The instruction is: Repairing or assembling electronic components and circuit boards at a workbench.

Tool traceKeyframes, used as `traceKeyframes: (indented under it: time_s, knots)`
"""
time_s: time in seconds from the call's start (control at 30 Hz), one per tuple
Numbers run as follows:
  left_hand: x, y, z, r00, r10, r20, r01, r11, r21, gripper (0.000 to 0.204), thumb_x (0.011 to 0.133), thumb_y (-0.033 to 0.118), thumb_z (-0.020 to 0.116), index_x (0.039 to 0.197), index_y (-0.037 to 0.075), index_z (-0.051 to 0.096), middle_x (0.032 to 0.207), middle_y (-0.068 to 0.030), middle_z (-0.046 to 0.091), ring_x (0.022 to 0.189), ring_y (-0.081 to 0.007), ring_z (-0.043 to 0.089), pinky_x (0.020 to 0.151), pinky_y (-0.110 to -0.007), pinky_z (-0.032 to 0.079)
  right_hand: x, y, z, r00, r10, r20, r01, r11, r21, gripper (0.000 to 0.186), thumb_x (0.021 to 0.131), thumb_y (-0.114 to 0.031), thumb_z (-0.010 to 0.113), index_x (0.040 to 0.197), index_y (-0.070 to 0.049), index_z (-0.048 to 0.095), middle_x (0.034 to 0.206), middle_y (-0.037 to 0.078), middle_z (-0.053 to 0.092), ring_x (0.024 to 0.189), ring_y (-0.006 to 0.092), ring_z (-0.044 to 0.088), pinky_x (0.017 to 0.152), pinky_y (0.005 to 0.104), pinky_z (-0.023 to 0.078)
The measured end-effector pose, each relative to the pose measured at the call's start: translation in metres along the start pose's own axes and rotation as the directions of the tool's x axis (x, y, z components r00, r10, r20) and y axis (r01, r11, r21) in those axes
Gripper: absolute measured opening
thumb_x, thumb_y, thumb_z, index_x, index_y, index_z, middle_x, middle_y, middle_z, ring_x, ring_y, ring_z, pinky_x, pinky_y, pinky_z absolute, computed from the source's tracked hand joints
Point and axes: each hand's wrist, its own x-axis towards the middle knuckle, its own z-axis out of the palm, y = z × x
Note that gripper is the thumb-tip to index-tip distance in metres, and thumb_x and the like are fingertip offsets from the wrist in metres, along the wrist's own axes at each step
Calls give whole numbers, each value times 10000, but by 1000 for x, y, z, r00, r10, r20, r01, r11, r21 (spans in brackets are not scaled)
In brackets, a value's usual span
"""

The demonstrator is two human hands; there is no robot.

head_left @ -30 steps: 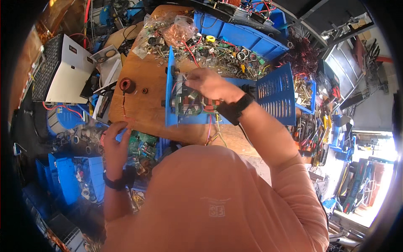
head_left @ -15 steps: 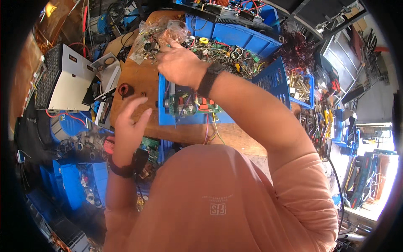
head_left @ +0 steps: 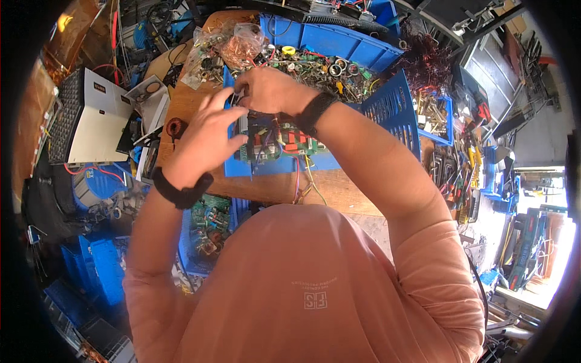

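Note:
A blue metal housing (head_left: 338, 161) lies on the wooden table (head_left: 242, 185), with a green circuit board (head_left: 261, 147), red components and wires inside. My right hand (head_left: 275, 94) is closed at its upper left corner; whatever its fingertips hold is hidden. My left hand (head_left: 206, 139) reaches to the housing's left side, fingers curved and apart, fingertips near my right hand's. A copper-wound toroid (head_left: 174, 127) sits left of my left hand. Coloured wires (head_left: 307, 180) run from the housing toward the table's front edge.
Loose parts (head_left: 321, 69) and a bag of copper wire (head_left: 242, 45) pile behind the housing, before a blue crate (head_left: 327, 42). A white panel (head_left: 97, 115) stands at left, a blue tray of hardware (head_left: 449, 121) at right, crates (head_left: 106, 272) at lower left.
My left hand has risen from the lower left to the housing's left side. My right hand moved up toward the parts pile, then slightly back to the housing's upper left corner.

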Motion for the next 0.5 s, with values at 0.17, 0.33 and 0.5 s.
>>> traceKeyframes:
  time_s: [0.17,0.33,0.5]
  knots:
    - [18,-15,5,998,23,51,-26,998,53,582,718,190,806,1247,43,611,1446,-225,424,1272,-444,443,1059,-462,408,-4,1,-12,997,-71,-27,73,993,90,438,795,-213,661,1193,-33,640,1101,207,679,974,341,671,871,405,524]
    - [15,-26,20,999,25,44,-23,999,-43,589,789,159,749,1332,61,543,1472,-191,402,1300,-407,432,1074,-448,395,-51,43,-41,983,31,-179,32,941,338,403,822,-196,674,1159,20,625,1033,195,695,939,285,682,823,354,530]
    - [15,-42,33,993,108,-43,-113,986,-121,515,836,92,675,1332,65,538,1481,-173,393,1320,-377,427,1082,-434,381,-119,82,-12,952,304,28,-305,946,106,534,733,-299,755,1161,-6,629,1103,241,660,1070,398,622,954,430,482]
